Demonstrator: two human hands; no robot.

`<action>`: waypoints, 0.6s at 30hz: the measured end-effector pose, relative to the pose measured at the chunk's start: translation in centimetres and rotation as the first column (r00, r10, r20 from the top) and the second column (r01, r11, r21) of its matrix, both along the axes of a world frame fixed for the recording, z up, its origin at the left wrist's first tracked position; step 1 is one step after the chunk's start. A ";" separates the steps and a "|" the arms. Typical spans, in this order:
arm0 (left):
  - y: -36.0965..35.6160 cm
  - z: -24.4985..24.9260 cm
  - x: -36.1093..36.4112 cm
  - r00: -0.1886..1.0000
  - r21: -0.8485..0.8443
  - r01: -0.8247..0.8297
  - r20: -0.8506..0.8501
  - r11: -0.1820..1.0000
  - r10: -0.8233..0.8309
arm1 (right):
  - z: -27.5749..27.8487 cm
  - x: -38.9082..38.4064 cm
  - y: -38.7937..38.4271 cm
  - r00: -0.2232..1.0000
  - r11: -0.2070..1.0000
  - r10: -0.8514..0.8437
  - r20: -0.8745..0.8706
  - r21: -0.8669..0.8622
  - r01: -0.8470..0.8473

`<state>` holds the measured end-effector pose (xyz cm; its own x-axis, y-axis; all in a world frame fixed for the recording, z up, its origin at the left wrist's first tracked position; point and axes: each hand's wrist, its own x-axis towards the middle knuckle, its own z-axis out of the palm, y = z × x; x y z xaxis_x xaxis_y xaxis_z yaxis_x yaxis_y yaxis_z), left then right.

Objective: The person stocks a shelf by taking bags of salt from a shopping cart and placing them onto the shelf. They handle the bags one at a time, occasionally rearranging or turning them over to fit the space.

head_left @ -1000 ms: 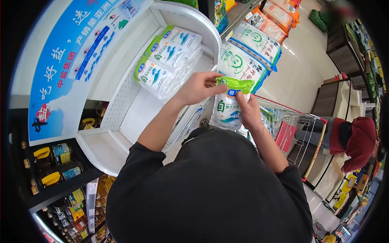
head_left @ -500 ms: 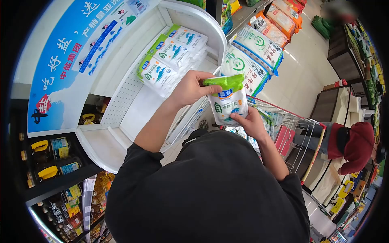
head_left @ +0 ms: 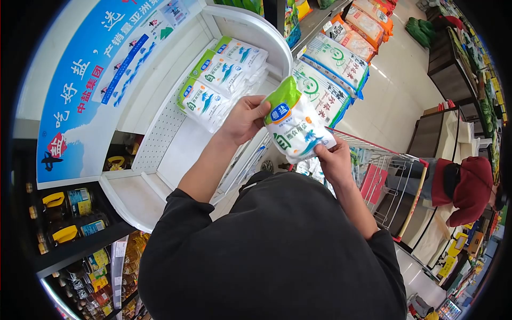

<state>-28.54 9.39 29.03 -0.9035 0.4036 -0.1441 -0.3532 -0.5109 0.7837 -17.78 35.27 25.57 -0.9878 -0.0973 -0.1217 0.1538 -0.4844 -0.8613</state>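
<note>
A white bag of salt with a green top and blue label is held in front of my chest, tilted to the left. My left hand grips its left edge near the top, thumb in front. Closed on the lower right corner is my right hand, its thumb also on the front. Behind my left hand, similar salt bags lie in rows on a white display stand. Part of a shopping cart stands to the right of my right hand, with more white bags partly hidden beneath the hands.
A blue sign fronts the stand at left. Oil bottles fill the shelves at lower left. Large rice sacks are stacked beyond the hands. A person in a dark red top stands at right beyond the cart.
The salt bag has tilted, its top leaning left, and both hands have turned with it. My left hand has shifted from the top edge to the upper left side.
</note>
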 end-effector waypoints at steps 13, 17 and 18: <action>-6.3 2.4 -0.7 0.760 -0.482 -0.611 -0.579 0.628 0.295 | 0.6 -1.6 -2.2 0.986 0.945 -0.155 0.053 0.299 0.133; -16.2 3.0 -4.0 0.802 -0.368 -0.597 -0.310 0.713 0.511 | -2.6 -0.9 0.1 0.980 0.916 -0.191 0.051 0.369 0.160; -17.7 2.8 -4.6 0.799 -0.370 -0.601 -0.311 0.709 0.515 | -3.1 -0.4 0.5 0.981 0.917 -0.177 0.083 0.375 0.134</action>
